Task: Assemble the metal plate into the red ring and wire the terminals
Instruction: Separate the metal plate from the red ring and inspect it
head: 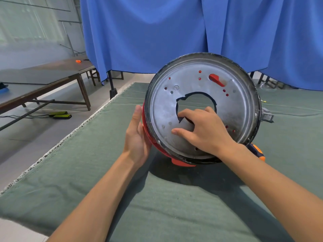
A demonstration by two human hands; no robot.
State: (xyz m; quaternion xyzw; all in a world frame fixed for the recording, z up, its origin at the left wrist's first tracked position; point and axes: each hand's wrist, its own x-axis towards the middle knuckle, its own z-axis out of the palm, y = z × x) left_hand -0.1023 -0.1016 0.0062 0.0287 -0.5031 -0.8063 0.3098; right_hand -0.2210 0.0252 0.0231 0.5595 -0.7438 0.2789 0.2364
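Right hand (203, 131) grips the metal plate (232, 109) at its central cutout; fingers curl over the cutout edge and into the hole, thumb lies flat on the plate face below it; left hand (138, 137) is released, fingers straight, palm and thumb pressed flat against the left outer side of the red ring (148, 135); it steadies, does not wrap.

Metal plate sits inside the red ring, face tilted up toward the camera; the pair is held on edge, lower rim touching the tabletop (122, 198); a dark band runs round the plate's rim; small holes dot the plate, several showing red through them; a red tab (216, 79) pokes through a slot in the upper right of the plate; a red lug juts from the ring at the bottom.

Orange-and-black screwdriver handle (257, 151) lies on the tabletop just behind the right wrist; small grey part (267, 117) sits just beside the ring's right edge; green cloth covers the tabletop.

Blue curtain (157, 32) hangs behind; dark long table (43, 81) far left with a small orange item (78, 61) on it; two black-and-yellow blocks (61, 114) on the floor under it.
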